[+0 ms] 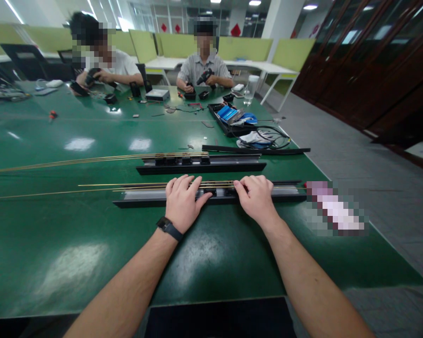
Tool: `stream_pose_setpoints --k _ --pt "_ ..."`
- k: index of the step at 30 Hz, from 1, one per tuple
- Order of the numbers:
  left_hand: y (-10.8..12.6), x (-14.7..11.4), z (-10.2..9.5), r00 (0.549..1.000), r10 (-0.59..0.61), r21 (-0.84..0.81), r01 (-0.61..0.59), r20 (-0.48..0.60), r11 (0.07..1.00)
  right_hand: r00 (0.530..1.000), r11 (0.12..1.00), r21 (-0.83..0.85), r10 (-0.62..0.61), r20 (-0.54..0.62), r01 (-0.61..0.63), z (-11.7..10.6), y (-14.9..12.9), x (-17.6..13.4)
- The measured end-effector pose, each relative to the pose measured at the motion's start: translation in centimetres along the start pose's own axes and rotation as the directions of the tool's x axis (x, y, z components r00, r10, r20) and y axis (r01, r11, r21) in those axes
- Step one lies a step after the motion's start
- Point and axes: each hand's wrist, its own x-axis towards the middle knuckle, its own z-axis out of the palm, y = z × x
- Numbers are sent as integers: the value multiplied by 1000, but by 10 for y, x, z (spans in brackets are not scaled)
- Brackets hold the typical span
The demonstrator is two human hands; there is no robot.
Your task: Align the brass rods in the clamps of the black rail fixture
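A long black channel point(151, 203) with a pale inner strip lies across the green table in front of me. Thin brass-coloured rods point(218, 183) run along it and stick out far to the left. My left hand point(184, 202) rests over the channel, its fingers stretched across the rods and its thumb spread beside a small black block point(210, 191). Farther right, my right hand point(256, 197) has curled fingers, with thumb and forefinger closed at the rods; its fingertips partly hide the contact. Behind lies a second black channel point(232, 167) holding several black blocks point(186, 160) under more rods.
A black strip point(257, 150) lies behind the channels. Beyond it are a black tray point(229, 129) with blue items, a coiled cable point(280, 133) and a clear bottle point(251, 89). A pixelated object point(334, 206) lies right. Two people work across the table point(91, 263).
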Motion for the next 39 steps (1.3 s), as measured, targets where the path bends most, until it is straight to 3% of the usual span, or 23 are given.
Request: stream_pose_setpoints --k 39 --pt "0 -1 2 1000 0 -2 0 -7 1000 1000 1000 7 11 22 -11 -2 1 0"
